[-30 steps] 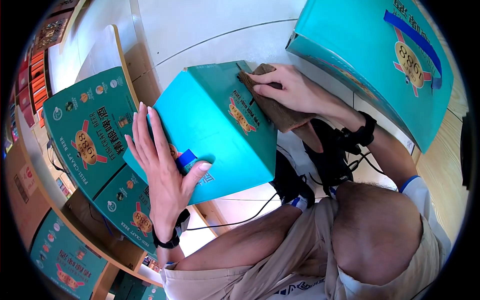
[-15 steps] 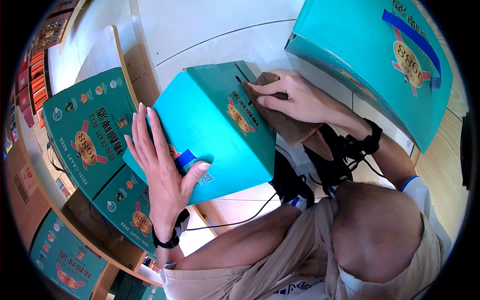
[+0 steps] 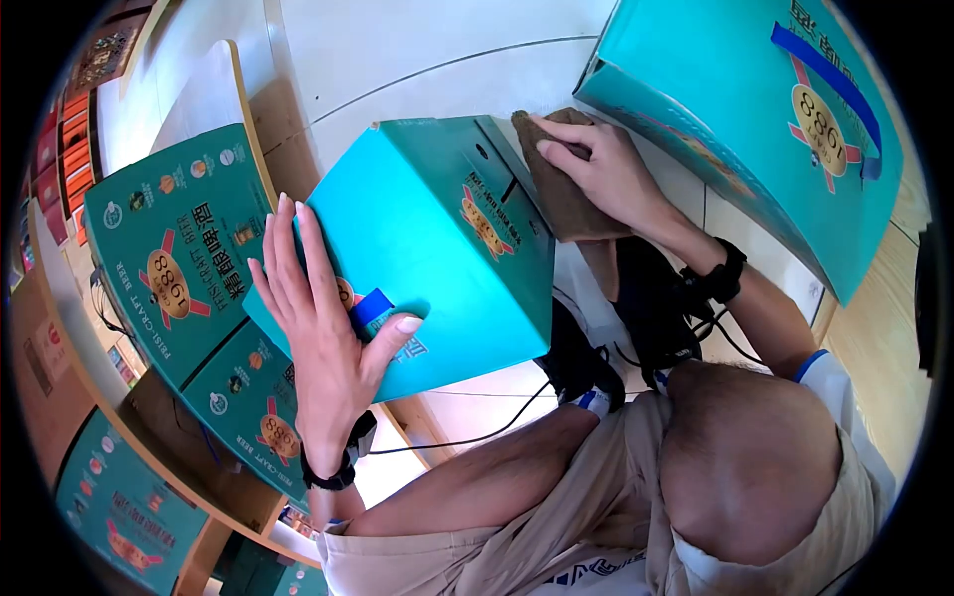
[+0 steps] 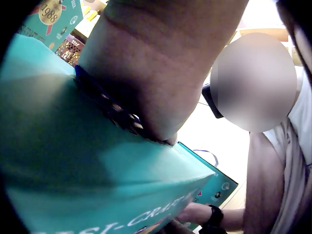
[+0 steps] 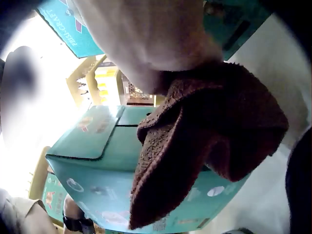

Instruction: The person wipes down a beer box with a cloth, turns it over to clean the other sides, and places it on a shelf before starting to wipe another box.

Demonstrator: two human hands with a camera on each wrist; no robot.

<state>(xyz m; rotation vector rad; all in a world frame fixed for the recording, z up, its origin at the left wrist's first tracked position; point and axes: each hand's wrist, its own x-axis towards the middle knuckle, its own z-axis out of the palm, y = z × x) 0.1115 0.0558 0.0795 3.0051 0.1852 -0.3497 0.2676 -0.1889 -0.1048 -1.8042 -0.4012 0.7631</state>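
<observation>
1. Two dark-green printed cardboard beer boxes [image 3: 169, 253] stood at the far left
2. The left hand [image 3: 333, 323] rested on a bright teal cardboard box [image 3: 447, 298], fingers long and spread, gripping nothing, its thumb beside a short blue strap [image 3: 372, 308]
3. That box sat angled in the middle, between both hands
4. The right hand [image 3: 611, 174] pinched a brown fabric cloth [image 3: 566, 204] with thumb and bent forefinger, just beside the printed face; whether cloth touched cardboard could not be told
5. A larger teal cardboard box with a long blue strap [image 3: 840, 84] stood at the far right
6. Wiping, as the step seemed to be, called for a steady left palm, a flatter cloth and light strokes that spared the face's cut slots
7. The left wrist view showed white side lettering [image 4: 156, 214] absent from the head view; the right wrist view alone showed the cloth's loose hanging corner
</observation>
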